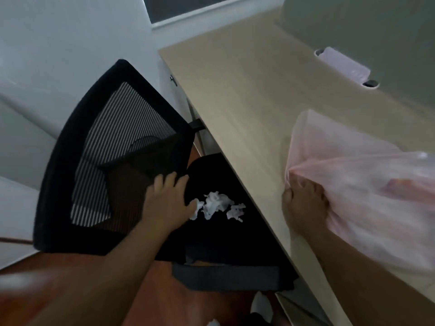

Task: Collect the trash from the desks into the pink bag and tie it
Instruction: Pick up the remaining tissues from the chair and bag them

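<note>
Pink plastic fills the lower right of the frame: the pink bag (367,198) lies on the pale wood table (247,90), close to the table's near edge. The right hand (303,208) grips the bunched neck of the bag, right at that edge. Its fingers (310,187) are curled tight round the plastic. Something reddish shows through the bag, but it is too blurry to tell what it is.

To the left of the table stands a black chair (61,175) with a striped mesh back (103,128). Its dark seat (223,236) goes partly under the table. Bits of crumpled white paper (215,204) lie close together on the seat, in the middle of the frame. The left hand (167,201) rests on the seat beside them. Its fingers are spread wide and hold nothing, and the thumb touches the nearest bit of paper.

At the upper right, a pale plastic cover (343,64) sits on the table against a grey-green screen (364,27). A red-brown floor (70,290) shows at the lower left.
</note>
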Demonstrator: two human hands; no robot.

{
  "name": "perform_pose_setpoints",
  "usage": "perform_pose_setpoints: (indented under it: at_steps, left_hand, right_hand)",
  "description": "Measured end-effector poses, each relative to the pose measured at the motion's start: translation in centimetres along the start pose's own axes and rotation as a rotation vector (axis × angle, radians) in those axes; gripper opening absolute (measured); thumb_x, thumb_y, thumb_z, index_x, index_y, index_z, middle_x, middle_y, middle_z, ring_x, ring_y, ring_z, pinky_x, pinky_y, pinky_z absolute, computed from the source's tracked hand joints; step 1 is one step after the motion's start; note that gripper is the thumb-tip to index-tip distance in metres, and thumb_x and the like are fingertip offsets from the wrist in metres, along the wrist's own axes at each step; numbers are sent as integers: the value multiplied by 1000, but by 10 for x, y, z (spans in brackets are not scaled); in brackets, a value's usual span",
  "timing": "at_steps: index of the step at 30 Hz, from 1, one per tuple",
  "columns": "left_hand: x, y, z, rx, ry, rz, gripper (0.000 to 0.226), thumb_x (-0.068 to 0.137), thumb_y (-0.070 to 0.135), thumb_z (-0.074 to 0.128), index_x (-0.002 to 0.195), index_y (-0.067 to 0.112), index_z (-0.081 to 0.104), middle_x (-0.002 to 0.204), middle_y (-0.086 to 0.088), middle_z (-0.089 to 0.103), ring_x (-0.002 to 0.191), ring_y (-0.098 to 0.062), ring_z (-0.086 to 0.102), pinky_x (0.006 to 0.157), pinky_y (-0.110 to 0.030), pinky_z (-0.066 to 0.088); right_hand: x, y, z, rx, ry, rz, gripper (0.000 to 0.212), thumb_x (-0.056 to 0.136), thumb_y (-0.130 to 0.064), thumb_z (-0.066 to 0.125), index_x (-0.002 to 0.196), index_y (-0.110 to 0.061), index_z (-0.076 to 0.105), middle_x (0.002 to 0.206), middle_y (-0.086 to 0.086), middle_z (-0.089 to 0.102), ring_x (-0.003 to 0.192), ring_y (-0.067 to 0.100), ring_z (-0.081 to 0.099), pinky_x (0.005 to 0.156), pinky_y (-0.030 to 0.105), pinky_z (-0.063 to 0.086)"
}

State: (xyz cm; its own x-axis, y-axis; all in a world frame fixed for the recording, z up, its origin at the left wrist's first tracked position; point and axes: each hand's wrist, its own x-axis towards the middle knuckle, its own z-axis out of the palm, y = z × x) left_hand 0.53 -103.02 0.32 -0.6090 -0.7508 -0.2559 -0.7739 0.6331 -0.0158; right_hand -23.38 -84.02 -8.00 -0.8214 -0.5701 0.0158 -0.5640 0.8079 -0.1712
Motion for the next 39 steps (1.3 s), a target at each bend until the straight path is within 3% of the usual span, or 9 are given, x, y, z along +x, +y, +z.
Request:
perform_pose_setpoints:
  at_steps: [9, 16, 21, 24, 29, 31, 33, 35, 39]
  left_hand:
    - [65, 23, 173, -336, -337, -264, 117, 63, 88, 53, 151, 47, -12, 162, -4, -24, 146, -45, -7, 113, -68, 6]
    - [144, 18, 249, -365, -512, -258, 138, 40, 97, 56, 139, 55, -31, 152, -1, -44, 139, -49, -31, 101, -81, 14]
    - [146, 19, 283, -291, -332, -213, 97, 59, 83, 57, 142, 47, 24, 157, -6, 9, 139, -40, 21, 102, -65, 33]
    - [146, 14, 297, -233, -36, -111, 42, 75, 40, 73, 110, 20, 60, 113, -9, 54, 95, -27, 55, 79, -38, 49]
    - [147, 5, 288, -215, 44, -26, 22, 74, 22, 76, 87, 16, 59, 86, -5, 58, 73, -20, 56, 67, -32, 49]
    - [140, -2, 285, -158, 33, -90, 38, 74, 45, 71, 101, 21, 58, 111, -9, 57, 94, -28, 56, 79, -41, 46]
    - [137, -14, 291, -117, -140, -230, 64, 74, 72, 56, 124, 38, 36, 154, -11, 22, 133, -42, 30, 101, -56, 31]
    - [138, -24, 299, -177, -276, -309, 78, 70, 82, 52, 131, 47, 18, 161, -10, -9, 142, -47, 9, 108, -64, 21]
    - [143, -29, 303, -289, -198, -303, 50, 88, 45, 58, 132, 29, 40, 147, -13, 28, 122, -32, 37, 100, -48, 39]
  right_hand:
    - [69, -40, 21, 45, 26, -29, 54, 86, -34, 38, 139, -28, 49, 125, 20, 53, 123, 42, 40, 105, 51, 35]
    - [77, -43, 30, 39, 73, -60, 46, 87, -31, 35, 123, -18, 61, 105, 18, 58, 103, 40, 46, 92, 47, 40]
    - [77, -46, 29, 45, 108, -55, 41, 87, -26, 38, 113, -9, 65, 84, 18, 54, 86, 41, 49, 80, 47, 42]
    - [75, -47, 27, 40, 138, -71, 44, 86, -24, 37, 116, -6, 65, 82, 21, 55, 82, 42, 50, 78, 46, 42]
    - [76, -44, 29, 27, 133, -95, 47, 86, -24, 35, 117, -5, 64, 75, 16, 47, 77, 41, 48, 73, 46, 40]
    - [77, -42, 30, 22, 129, -98, 47, 87, -25, 33, 116, -5, 64, 78, 22, 51, 77, 42, 49, 73, 48, 41]
    - [77, -41, 32, 18, 131, -97, 46, 87, -25, 32, 113, -4, 63, 78, 24, 52, 76, 42, 50, 72, 49, 41]
    - [77, -40, 33, 14, 124, -95, 46, 86, -25, 32, 115, -5, 62, 79, 25, 52, 77, 43, 50, 72, 50, 42]
    - [79, -39, 33, 20, 106, -75, 48, 85, -26, 34, 119, -8, 63, 83, 22, 56, 83, 42, 51, 77, 48, 44]
